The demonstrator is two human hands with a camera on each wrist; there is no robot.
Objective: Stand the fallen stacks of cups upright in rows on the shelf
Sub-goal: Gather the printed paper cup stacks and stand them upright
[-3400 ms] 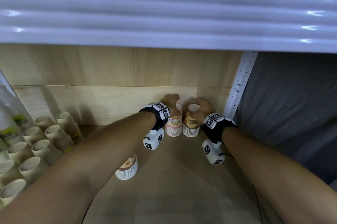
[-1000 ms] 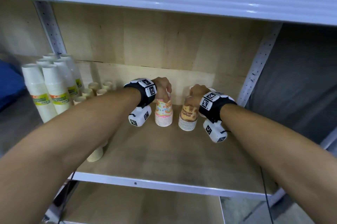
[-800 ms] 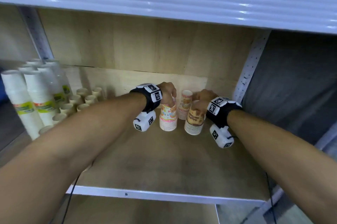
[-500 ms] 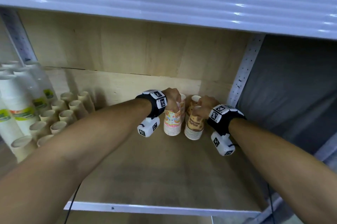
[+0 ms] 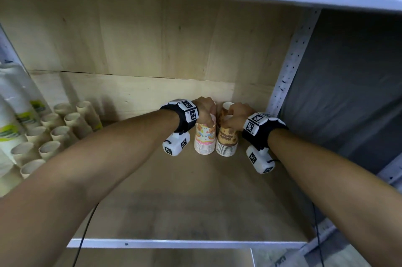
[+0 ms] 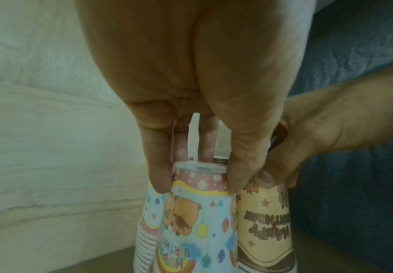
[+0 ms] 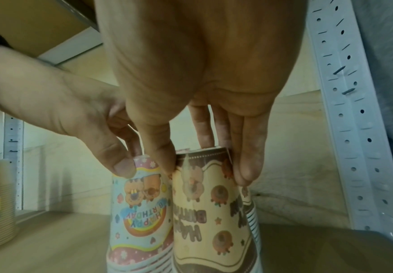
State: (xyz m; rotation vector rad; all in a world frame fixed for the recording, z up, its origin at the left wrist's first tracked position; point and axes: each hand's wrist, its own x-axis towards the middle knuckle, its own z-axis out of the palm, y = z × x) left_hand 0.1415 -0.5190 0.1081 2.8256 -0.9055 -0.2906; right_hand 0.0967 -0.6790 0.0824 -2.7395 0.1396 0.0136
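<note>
Now my left hand (image 5: 205, 108) pinches the top of the pink cup stack (image 5: 204, 139), and my right hand (image 5: 236, 114) pinches the brown cup stack (image 5: 227, 141). Both stacks stand upside down, touching, near the back right of the shelf (image 5: 195, 201).

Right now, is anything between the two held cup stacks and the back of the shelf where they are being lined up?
Yes. Another upright stack stands directly behind the brown stack in the right hand. The left hand pinches the pastel stack; what is behind it is hidden by the hand.
</note>
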